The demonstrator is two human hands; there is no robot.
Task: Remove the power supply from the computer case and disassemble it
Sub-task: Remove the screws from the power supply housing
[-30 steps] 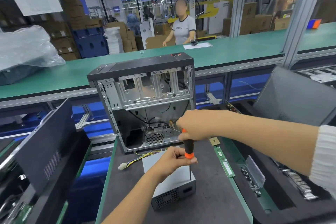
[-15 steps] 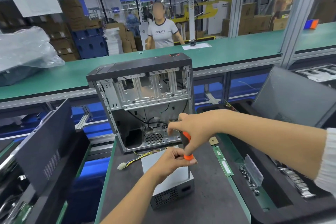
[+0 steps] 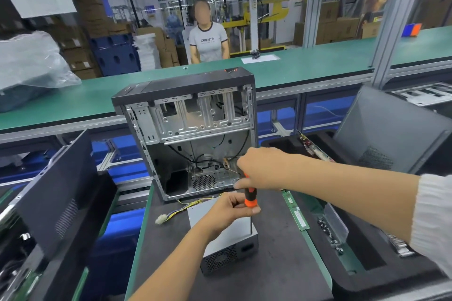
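The right hand point(image 3: 259, 171) grips the top of a screwdriver point(image 3: 250, 199) with an orange-and-black handle, fingers curled around it, the tool standing upright with its shaft point(image 3: 251, 223) running down to the top face of the power supply point(image 3: 227, 239). The left hand point(image 3: 228, 210) rests on that top face, its fingers curled against the lower end of the handle, pinching it. The power supply lies outside the computer case point(image 3: 193, 129), just in front of it on the dark work mat point(image 3: 281, 264), vented end toward the viewer; its yellow-and-black cable bundle point(image 3: 181, 208) trails left to a white connector point(image 3: 160, 219). The case stands upright, side open. A green memory stick point(image 3: 296, 212) lies along the mat's right edge. Beyond the green bench point(image 3: 318, 63) stands another person point(image 3: 209, 36).
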